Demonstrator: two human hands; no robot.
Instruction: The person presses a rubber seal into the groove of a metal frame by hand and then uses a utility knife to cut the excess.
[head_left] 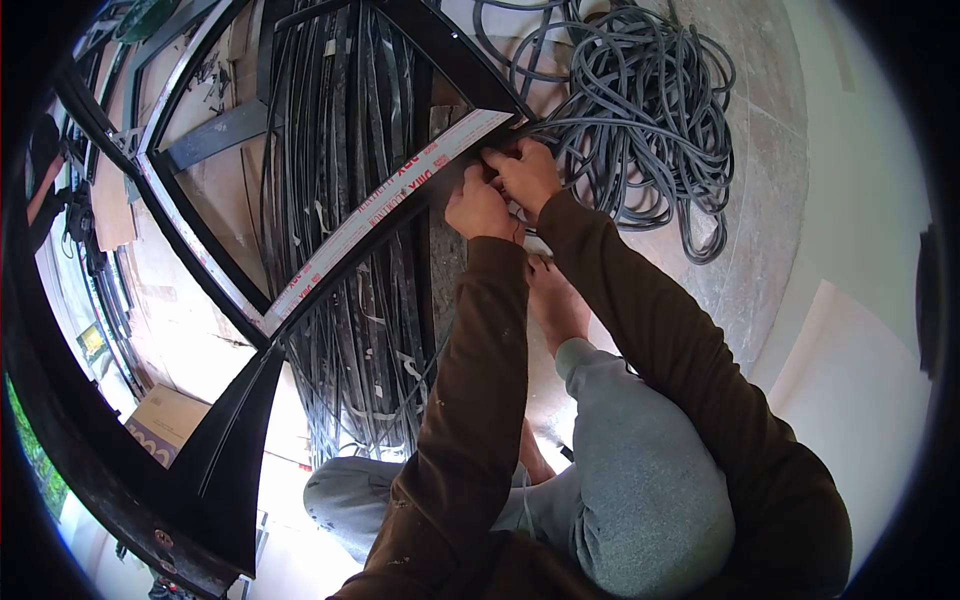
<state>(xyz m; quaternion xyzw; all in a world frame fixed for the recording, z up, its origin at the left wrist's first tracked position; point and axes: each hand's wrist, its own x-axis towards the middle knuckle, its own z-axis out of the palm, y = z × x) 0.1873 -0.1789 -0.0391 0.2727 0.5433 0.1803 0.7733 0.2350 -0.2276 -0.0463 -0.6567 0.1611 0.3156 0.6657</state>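
Both hands are at the lower edge of a dark metal frame, whose face carries a white film strip with red print. My left hand has its fingers bent against the frame's edge, near the corner. Just right of it, my right hand is closed with its fingers at the same edge, close to the corner. A dark rubber strip runs from the coil to this corner. What the fingertips of either hand pinch is too small and hidden to make out.
A tangled coil of grey rubber strip lies at the upper right on the floor tiles. Long dark bars lie bundled beneath the frame. A cardboard box stands lower left. Part of another person shows at the far left.
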